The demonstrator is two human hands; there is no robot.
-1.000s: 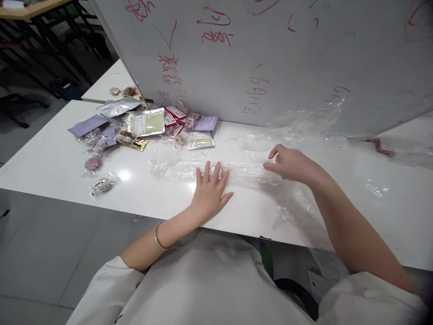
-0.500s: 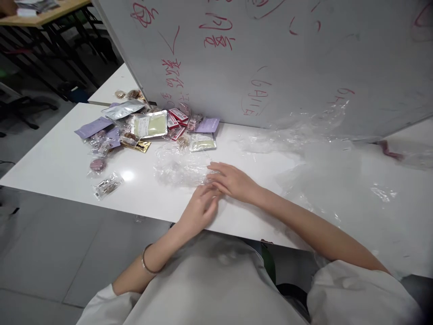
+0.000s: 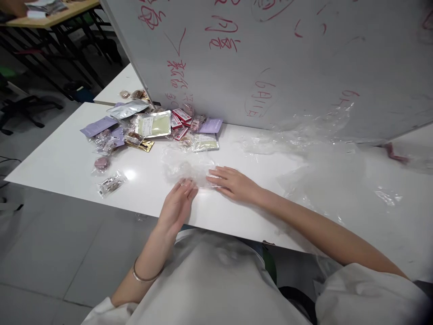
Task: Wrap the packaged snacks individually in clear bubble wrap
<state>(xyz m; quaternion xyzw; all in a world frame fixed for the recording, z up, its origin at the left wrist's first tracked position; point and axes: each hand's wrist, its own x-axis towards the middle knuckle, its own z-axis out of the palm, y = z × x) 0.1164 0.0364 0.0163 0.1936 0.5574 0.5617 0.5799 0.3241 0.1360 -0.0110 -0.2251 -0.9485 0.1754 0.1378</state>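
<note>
Left hand [image 3: 179,201], right hand [image 3: 234,183] apart, both touching clear plastic wrap [image 3: 184,166]; cannot tell grip. Wrap looks part bunched, edges loose on bench [image 3: 57,158].

The left forearm [image 3: 147,262] is directed toward one o'clock, its hand [image 3: 176,205] turned partly on edge with the fingers gently bent; whether their tips are closed together cannot be judged with confidence. The right forearm [image 3: 314,225] extends toward ten o'clock, the right hand [image 3: 235,185] palm down, fingers nearly straight and slightly spread, near the left between two and three o'clock.
</note>
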